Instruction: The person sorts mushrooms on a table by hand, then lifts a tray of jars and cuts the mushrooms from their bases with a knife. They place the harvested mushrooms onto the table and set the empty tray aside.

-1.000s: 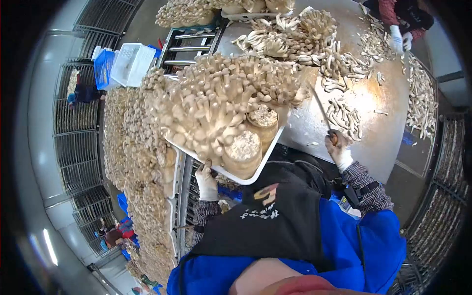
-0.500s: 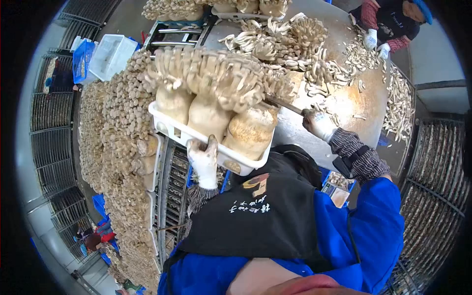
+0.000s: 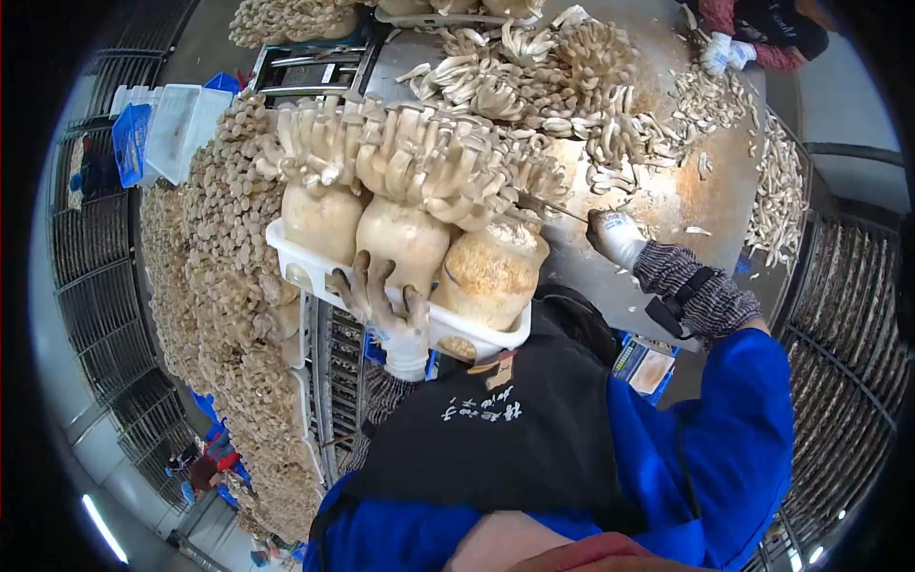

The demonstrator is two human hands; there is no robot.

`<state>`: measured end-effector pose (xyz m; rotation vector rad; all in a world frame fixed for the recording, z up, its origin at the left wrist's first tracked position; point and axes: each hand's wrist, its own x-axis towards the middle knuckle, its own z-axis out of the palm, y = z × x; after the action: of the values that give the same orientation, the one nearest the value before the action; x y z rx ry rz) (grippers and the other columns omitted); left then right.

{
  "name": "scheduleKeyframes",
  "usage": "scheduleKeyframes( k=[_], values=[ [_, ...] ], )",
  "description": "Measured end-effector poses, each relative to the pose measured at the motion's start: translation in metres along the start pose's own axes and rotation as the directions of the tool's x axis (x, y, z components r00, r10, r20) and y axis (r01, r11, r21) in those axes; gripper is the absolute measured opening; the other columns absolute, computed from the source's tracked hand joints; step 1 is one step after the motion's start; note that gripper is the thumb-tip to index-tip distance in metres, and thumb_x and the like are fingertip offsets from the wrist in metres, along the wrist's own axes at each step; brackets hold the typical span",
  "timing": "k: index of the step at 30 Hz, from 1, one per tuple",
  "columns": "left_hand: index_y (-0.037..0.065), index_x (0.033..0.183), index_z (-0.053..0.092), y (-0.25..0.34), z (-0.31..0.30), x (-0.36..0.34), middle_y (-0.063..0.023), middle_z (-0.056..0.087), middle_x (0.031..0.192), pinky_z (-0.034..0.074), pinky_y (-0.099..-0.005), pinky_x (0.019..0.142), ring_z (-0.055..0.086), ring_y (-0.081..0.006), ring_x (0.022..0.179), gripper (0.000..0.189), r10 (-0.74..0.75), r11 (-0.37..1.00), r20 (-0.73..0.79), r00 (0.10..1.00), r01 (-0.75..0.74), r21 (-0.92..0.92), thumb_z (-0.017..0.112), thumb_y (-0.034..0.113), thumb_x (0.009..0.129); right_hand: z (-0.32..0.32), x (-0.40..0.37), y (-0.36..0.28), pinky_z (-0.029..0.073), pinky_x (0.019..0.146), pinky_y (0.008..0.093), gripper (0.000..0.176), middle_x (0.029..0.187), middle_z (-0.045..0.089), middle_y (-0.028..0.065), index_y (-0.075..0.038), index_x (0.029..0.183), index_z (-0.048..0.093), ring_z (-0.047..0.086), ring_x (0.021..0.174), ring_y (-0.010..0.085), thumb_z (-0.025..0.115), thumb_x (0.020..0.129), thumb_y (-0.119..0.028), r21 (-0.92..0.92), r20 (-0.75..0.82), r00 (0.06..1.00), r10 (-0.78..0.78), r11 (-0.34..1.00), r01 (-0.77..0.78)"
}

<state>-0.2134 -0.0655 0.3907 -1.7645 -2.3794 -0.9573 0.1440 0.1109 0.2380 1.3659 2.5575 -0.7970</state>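
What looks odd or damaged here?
Discolouration: the gloved left hand has dark-stained fingers against a white cuff; the rightmost block in the white tray looks browner than its two paler neighbours. No clear damage.

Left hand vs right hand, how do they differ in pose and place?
Left hand is open with fingers spread; right hand is closed on a knife.

Left hand is at the near side of the white tray, exact contact unclear; right hand is over the metal table, apart from the tray.

Shared: both wear white gloves with darkened fingers, under striped sleeves.
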Motion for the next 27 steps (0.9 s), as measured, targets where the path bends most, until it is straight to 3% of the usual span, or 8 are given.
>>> scheduleKeyframes(
  k=[4, 6, 11, 14, 15, 19, 21, 27],
  values=[
    [-0.003, 0.118, 0.061, 0.003, -0.001, 0.002, -0.0238, 0.050, 0.139, 0.010, -0.0639, 0.117, 0.021, -0.0499, 0.143, 0.042, -0.004, 1.000, 0.012, 1.000, 0.004, -0.012, 0.057, 0.025, 0.086, 0.022, 0.030, -0.007, 0.054, 0.073, 0.0512, 0.020, 0.084, 0.069, 0.0241, -0.003, 0.090, 0.067, 0.070, 0.080, 0.0396, 0.060, 0.084, -0.021, 0.006, 0.113, 0.988, 0.101, 0.995, -0.103],
    [0.001, 0.111, 0.061, 0.014, -0.002, 0.010, -0.0228, 0.058, 0.126, 0.011, -0.0664, 0.117, 0.042, -0.0468, 0.132, 0.037, 0.014, 0.998, -0.005, 1.000, -0.014, 0.063, 0.054, 0.022, 0.081, 0.042, 0.039, 0.010, 0.055, 0.074, 0.0498, 0.021, 0.087, 0.070, 0.0246, -0.002, 0.092, 0.069, 0.070, 0.083, 0.0391, 0.060, 0.083, -0.019, 0.034, 0.143, 0.986, 0.081, 0.996, -0.086],
    [0.001, 0.110, 0.058, 0.018, -0.001, 0.014, -0.0112, 0.065, 0.110, 0.011, -0.0657, 0.118, 0.051, -0.0399, 0.126, 0.035, 0.079, 0.996, -0.026, 0.997, -0.078, 0.040, 0.052, 0.010, 0.077, 0.006, 0.018, -0.021, 0.055, 0.070, 0.0479, 0.014, 0.082, 0.070, 0.0218, -0.004, 0.086, 0.068, 0.070, 0.079, 0.0377, 0.061, 0.081, -0.015, -0.007, 0.055, 0.997, 0.048, 0.999, -0.048],
    [-0.003, 0.117, 0.058, 0.013, -0.001, 0.012, -0.0209, 0.057, 0.127, 0.007, -0.0599, 0.120, 0.027, -0.0426, 0.143, 0.035, 0.095, 0.995, 0.035, 0.995, -0.094, -0.046, 0.052, 0.020, 0.091, 0.004, 0.002, -0.023, 0.054, 0.067, 0.0476, 0.015, 0.081, 0.069, 0.0210, -0.003, 0.093, 0.065, 0.069, 0.076, 0.0369, 0.059, 0.084, -0.014, 0.011, 0.042, 0.999, -0.030, 1.000, 0.029],
    [0.002, 0.112, 0.056, 0.016, 0.002, 0.012, -0.0103, 0.065, 0.108, 0.010, -0.0672, 0.118, 0.052, -0.0399, 0.125, 0.035, 0.108, 0.994, -0.036, 0.993, -0.108, 0.000, 0.051, 0.005, 0.078, 0.011, 0.000, -0.021, 0.054, 0.067, 0.0476, 0.015, 0.081, 0.069, 0.0210, -0.003, 0.093, 0.065, 0.069, 0.075, 0.0366, 0.059, 0.085, -0.014, 0.003, 0.018, 0.999, -0.046, 0.999, 0.046],
    [0.001, 0.112, 0.057, 0.018, 0.000, 0.009, -0.0106, 0.064, 0.107, 0.010, -0.0666, 0.118, 0.051, -0.0396, 0.126, 0.035, 0.078, 0.996, -0.056, 0.995, -0.080, -0.028, 0.051, 0.007, 0.078, 0.031, 0.008, -0.015, 0.055, 0.070, 0.0467, 0.016, 0.082, 0.070, 0.0210, -0.002, 0.094, 0.065, 0.070, 0.079, 0.0362, 0.059, 0.084, -0.013, 0.007, -0.001, 1.000, -0.012, 1.000, 0.012],
    [-0.003, 0.116, 0.058, 0.017, -0.005, 0.008, -0.0209, 0.056, 0.131, 0.007, -0.0597, 0.120, 0.029, -0.0425, 0.143, 0.034, 0.016, 1.000, 0.066, 0.998, -0.014, -0.026, 0.053, 0.018, 0.090, 0.039, 0.015, -0.011, 0.054, 0.069, 0.0488, 0.019, 0.080, 0.069, 0.0208, -0.002, 0.098, 0.063, 0.069, 0.077, 0.0379, 0.057, 0.087, -0.016, -0.002, 0.030, 1.000, -0.010, 1.000, 0.010],
    [-0.003, 0.119, 0.056, 0.012, -0.005, 0.007, -0.0229, 0.055, 0.132, 0.006, -0.0584, 0.121, 0.030, -0.0434, 0.142, 0.037, 0.081, 0.997, 0.067, 0.994, -0.080, -0.005, 0.053, 0.022, 0.092, 0.055, 0.059, -0.017, 0.057, 0.076, 0.0438, 0.019, 0.092, 0.072, 0.0212, -0.002, 0.090, 0.072, 0.072, 0.087, 0.0348, 0.058, 0.085, -0.013, -0.018, 0.091, 0.996, 0.004, 1.000, -0.002]
  ],
)
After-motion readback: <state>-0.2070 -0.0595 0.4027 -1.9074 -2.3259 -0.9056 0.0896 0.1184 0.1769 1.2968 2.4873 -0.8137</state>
